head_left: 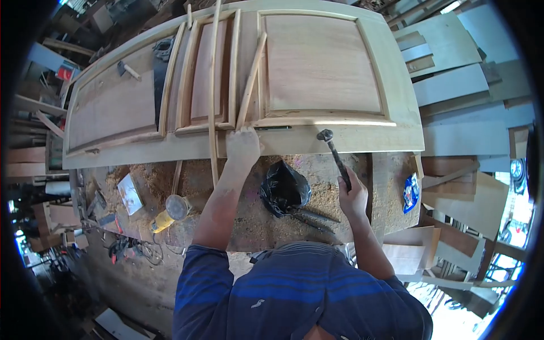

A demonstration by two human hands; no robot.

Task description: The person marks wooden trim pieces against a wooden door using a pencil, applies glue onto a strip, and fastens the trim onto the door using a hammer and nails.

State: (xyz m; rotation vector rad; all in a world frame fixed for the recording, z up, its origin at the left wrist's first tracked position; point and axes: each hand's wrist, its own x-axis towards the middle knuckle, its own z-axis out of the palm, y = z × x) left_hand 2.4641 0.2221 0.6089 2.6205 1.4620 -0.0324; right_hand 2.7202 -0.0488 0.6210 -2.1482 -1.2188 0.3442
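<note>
A large pale wooden door [408, 107] with recessed panels and raised mouldings lies across the bench. My left hand [243, 148] is closed at the door's near edge, its fingers around the lower end of a short wooden strip [253, 82] that slants over the panel frame. The fingertips are partly hidden. In my right hand [353, 195] is a hammer [338, 160], gripped by its dark handle, with the head up near the door's front edge. A thin dark pencil-like stick [276, 128] lies on the door between both hands.
Sawdust covers the workbench [255, 226], where an open black plastic bag [285, 190], a yellow bottle [162, 221] and a blue packet [411, 193] sit. A long wooden strip [213, 102] crosses the door. Another hammer [129, 70] rests on the left panel. Boards [453, 85] are stacked at right.
</note>
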